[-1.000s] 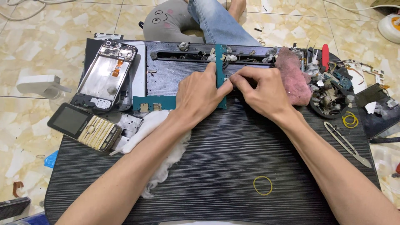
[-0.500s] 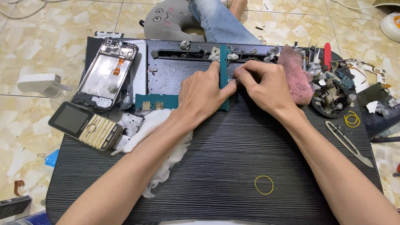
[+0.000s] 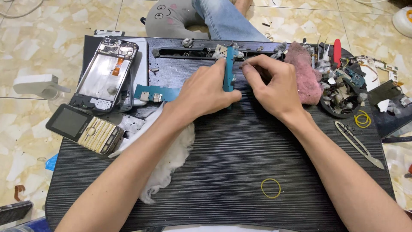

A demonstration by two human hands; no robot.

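Observation:
A narrow teal circuit board (image 3: 229, 64) stands on edge near the far middle of the black lap table (image 3: 240, 163). My left hand (image 3: 206, 92) grips it from the left, thumb along its lower end. My right hand (image 3: 272, 86) is at its right side, fingertips pinched against the board's upper part; what they pinch is too small to tell. A second teal board (image 3: 155, 93) lies flat just left of my left hand, and white cotton wool (image 3: 169, 159) lies under my left forearm.
An opened phone frame (image 3: 107, 75) and a keypad phone (image 3: 85, 128) lie at the left. A pink cloth (image 3: 304, 75), a dish of small parts (image 3: 341, 96), a red-handled tool (image 3: 337, 51), snips (image 3: 358, 144) and yellow rubber bands (image 3: 271, 188) are at the right. A grey cushion (image 3: 171, 17) and a leg lie beyond.
Both hands stayed on the upright board. The right hand's fingers curled in and shifted up toward the board's top; the view drifted slightly.

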